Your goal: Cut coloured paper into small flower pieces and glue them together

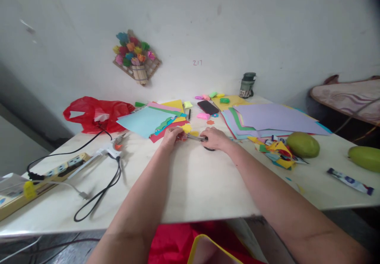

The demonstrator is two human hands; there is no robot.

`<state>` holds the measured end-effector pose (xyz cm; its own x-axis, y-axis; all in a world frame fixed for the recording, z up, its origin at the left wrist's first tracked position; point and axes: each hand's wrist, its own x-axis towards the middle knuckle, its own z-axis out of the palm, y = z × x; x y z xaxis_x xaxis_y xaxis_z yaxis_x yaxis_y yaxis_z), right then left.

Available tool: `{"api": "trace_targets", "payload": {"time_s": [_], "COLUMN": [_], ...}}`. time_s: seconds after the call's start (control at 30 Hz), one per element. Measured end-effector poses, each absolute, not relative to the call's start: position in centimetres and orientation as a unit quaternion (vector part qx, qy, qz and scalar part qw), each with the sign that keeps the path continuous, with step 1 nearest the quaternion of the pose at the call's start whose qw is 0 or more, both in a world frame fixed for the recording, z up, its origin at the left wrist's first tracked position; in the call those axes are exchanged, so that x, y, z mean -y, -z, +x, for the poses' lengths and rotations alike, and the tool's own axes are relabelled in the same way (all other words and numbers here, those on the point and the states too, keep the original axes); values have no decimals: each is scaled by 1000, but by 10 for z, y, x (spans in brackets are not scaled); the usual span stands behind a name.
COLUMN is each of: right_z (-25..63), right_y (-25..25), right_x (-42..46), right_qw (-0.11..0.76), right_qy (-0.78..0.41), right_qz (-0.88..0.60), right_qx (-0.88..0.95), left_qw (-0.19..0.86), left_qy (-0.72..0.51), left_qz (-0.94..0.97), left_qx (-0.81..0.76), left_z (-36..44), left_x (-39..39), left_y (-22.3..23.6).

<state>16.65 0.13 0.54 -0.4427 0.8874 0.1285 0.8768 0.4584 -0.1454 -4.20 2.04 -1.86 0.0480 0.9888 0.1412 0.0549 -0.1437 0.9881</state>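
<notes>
Both my arms reach out over a white table [192,185]. My left hand [171,135] is closed in a pinch on a small yellow paper piece [187,128] near a fan of coloured paper sheets [154,119]. My right hand [215,138] is closed around the black handles of a pair of scissors [196,137], whose metal blades point left toward the yellow piece. The two hands are close together at the middle of the table.
A red plastic bag [95,113], a power strip [44,177] with black cables and a glue gun [114,147] lie at left. A phone [208,107], purple paper sheets [273,117], paper scraps [276,151], two green mangoes [303,144] and a wrapped stick [350,181] lie at right.
</notes>
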Motion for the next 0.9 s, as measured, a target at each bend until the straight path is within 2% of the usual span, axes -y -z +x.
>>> {"api": "trace_targets", "payload": {"time_s": [0.3,0.57,0.63,0.7,0.8,0.9], "right_z": [166,176,177,176,169,160], "right_y": [-12,-21,-20,-19,-15,-10], "right_x": [2,2,-1,-4,-6,-4], "right_qw": [39,21,78,174,310,383], "right_qy": [-27,-41,-56,-111,-306,-431], "right_qz": [-509,-570,-584,-592,-539,-482], "right_qx": [859,821,806,779,721,659], "left_qw": [458,460,452,444,444,454], "left_qy": [-502,-465,-451,-438,-420,-399], "left_qz": [562,583,603,618,634,646], "left_qx": [-472,-482,-478,-479,-474,-466], "left_z": [-44,-36,-34,-32,-28,-23], "left_x": [-21,-13,-11,-10,-7,-6], "left_y": [19,11,11,11,10,9]}}
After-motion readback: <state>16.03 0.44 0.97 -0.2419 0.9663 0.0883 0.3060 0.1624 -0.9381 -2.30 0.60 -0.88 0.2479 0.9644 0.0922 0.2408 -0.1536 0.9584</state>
